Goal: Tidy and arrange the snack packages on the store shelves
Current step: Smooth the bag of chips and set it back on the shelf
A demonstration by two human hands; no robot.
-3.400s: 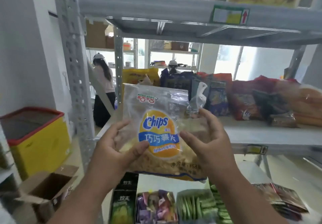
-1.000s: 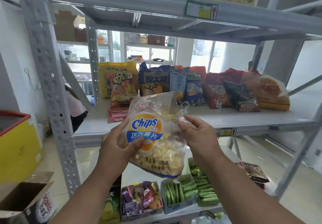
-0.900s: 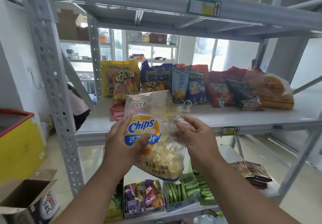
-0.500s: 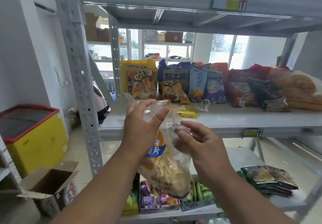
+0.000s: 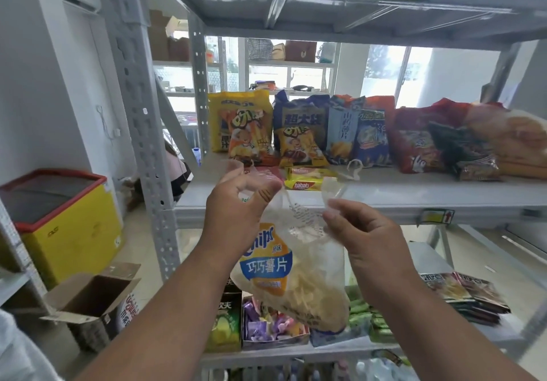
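Holding the chips bag (image 5: 291,265) mid-air off the middle shelf (image 5: 414,194), left hand (image 5: 236,203) pinching its top, right hand (image 5: 364,232) pinching the other corner, back row (image 5: 325,132) standing neatly-ish, this one not placed yet.

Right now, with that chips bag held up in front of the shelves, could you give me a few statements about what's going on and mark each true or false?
1. Both hands hold the Chips bag by its top. True: left hand, right hand.
2. The bag rests on the middle shelf. False: it hangs in front of it.
3. A yellow Nabati pack lies flat on that shelf. True.
4. The cardboard box on the floor is taped shut. False: its flaps are open.
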